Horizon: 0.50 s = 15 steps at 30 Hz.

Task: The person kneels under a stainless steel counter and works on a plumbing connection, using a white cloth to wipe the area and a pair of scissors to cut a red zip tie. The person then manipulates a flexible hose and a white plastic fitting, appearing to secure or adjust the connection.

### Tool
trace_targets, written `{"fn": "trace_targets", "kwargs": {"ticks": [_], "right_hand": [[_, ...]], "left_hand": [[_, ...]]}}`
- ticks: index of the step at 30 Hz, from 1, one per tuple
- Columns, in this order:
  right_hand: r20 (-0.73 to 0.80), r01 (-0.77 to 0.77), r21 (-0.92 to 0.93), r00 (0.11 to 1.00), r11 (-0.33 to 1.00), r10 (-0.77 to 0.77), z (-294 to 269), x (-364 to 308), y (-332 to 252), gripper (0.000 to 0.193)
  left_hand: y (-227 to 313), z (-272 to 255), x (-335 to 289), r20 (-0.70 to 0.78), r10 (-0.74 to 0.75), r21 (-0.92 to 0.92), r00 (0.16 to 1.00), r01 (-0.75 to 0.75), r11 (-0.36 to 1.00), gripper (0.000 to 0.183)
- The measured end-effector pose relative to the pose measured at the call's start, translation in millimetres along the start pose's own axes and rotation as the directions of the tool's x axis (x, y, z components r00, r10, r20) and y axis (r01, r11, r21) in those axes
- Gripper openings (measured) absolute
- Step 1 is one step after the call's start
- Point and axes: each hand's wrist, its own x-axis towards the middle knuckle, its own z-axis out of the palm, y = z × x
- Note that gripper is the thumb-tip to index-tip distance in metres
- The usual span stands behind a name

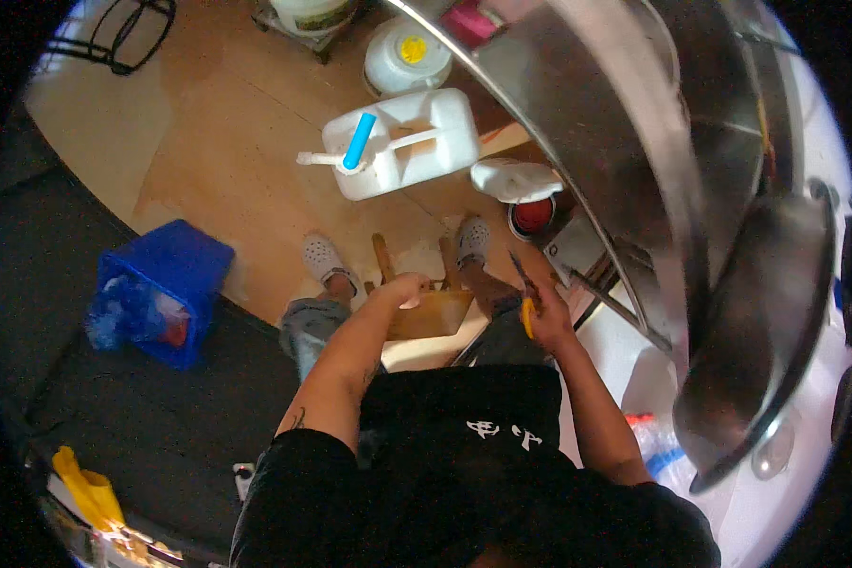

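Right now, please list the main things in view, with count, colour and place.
stool: one, brown, centre
tool: one, dark with yellow, right of stool
jug: one, white with blue, ahead
yellow-topped container: one, white, beyond jug
can: one, red inside, right of jug
bin: one, blue, left side
large metal vessel: one, silver, far right
clogs: two, grey, flanking stool
unclear object: one, yellow, lower left
left hand: one, bare, at stool
right hand: one, bare, holding tool

The floor (246, 161) is viewed steeply from above by 1 head-worn fisheye camera, faced down past a black shirt (426, 407); the left hand (408, 290) and right hand (550, 317) are framed nearer.
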Motion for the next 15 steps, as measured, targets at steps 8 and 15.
{"fn": "trace_targets", "kwargs": {"ticks": [8, 15], "right_hand": [[0.186, 0.124, -0.036, 0.976, 0.992, -0.115, 85, 189, 42, 0.061], [0.24, 0.511, -0.071, 0.842, 0.856, -0.483, 136, 253, 68, 0.05]], "left_hand": [[-81, 52, 87, 0.109, -0.176, 0.077, 0.978, 0.168, 0.983, 0.041], [-111, 89, 137, 0.019, -0.162, 0.089, 0.987, 0.159, 0.983, 0.037]]}}
